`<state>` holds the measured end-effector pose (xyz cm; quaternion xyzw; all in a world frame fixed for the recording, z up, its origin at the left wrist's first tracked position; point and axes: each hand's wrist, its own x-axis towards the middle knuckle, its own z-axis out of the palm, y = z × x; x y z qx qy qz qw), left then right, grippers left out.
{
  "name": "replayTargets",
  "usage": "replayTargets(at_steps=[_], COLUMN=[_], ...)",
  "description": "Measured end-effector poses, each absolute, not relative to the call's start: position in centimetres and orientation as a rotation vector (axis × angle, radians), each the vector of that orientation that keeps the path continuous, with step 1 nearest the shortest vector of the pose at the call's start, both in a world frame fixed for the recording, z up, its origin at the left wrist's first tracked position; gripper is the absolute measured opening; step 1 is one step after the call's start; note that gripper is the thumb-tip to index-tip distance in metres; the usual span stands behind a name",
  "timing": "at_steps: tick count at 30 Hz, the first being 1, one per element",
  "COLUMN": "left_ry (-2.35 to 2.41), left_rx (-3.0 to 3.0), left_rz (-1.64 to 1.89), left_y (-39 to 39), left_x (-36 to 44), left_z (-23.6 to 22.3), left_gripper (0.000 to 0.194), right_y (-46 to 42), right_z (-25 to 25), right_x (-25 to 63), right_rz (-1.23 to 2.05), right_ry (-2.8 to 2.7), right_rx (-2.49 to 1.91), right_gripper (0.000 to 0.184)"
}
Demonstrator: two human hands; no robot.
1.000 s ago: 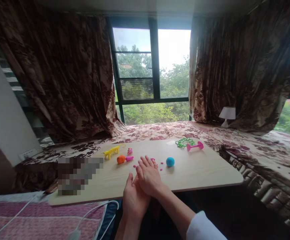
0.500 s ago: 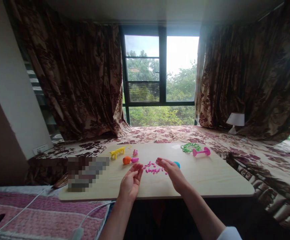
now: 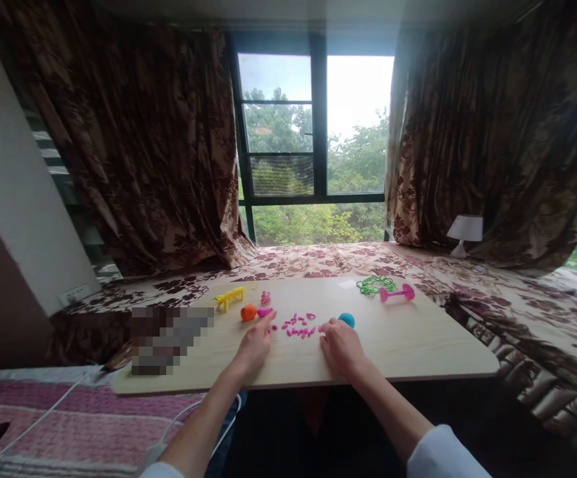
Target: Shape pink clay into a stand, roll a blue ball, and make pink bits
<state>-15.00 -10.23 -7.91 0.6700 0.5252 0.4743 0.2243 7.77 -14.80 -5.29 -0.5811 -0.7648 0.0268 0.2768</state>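
Small pink pieces [image 3: 302,332] lie scattered near the middle of the pale wooden tabletop [image 3: 402,345]. My left hand [image 3: 254,345] rests at their left side, its index finger stretched out by a pink bottle-shaped thing [image 3: 265,311]. One loose pink piece [image 3: 275,327] lies just right of this hand. On the right, my right hand [image 3: 342,346] is palm down with its fingers curled together. A pink piece shows at its fingertips; whether they grip it is hidden. A blue ball [image 3: 346,320] sits just behind that hand. An orange ball-like thing [image 3: 249,312] touches the pink bottle shape.
A yellow animal figure [image 3: 230,298] and a small pink figure [image 3: 265,297] stand at the back left. Toward the back right are a green beaded string [image 3: 375,285] and a pink dumbbell-shaped toy [image 3: 398,293]. A blurred patch [image 3: 168,342] covers the left end of the table.
Both hands have turned from upright, facing palms to palm down on the tabletop. The right fingers have curled in beside the pink pieces. My view has tilted slightly down.
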Motion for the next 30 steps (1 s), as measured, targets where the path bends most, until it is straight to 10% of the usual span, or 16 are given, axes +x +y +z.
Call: replayTargets(at_steps=[30], left_ry=[0.744], left_rx=[0.486], left_rz=[1.554], left_y=[-16.3], left_x=[-9.3], left_z=[-5.3], left_gripper=[0.017], right_y=[-12.1], right_z=[-1.7], right_x=[7.3], right_rz=[0.035], right_ry=[-2.464], right_rx=[-1.328], right_gripper=[0.016])
